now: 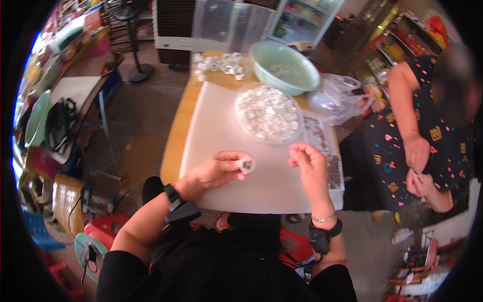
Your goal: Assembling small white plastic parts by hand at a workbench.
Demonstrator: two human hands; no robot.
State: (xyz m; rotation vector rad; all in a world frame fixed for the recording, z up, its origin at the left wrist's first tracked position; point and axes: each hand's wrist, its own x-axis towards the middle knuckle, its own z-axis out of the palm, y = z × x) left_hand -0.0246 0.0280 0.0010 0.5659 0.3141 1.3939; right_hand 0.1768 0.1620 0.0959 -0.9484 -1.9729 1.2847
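Note:
Between the thumb and fingers of my left hand (214,168) is a small round white piece (247,165) with a dark middle. It is held above the white sheet (211,126) that covers the table near me. My right hand (313,171) hovers to the right of it with thumb and fingertips pinched together. Whatever may be in that pinch is too small to make out. Beyond both hands stands a clear round tub (242,130) heaped with small white pieces. Beside my right hand lies a shallow tray (342,176) of small dark parts.
A pale green basin (261,76) and a clear plastic bag (334,98) are at the table's far right. Several white and silvery rings (214,63) lie by a clear plastic bin (221,22). A person (417,126) sits at the right, hands together. A fan (139,73) stands far left.

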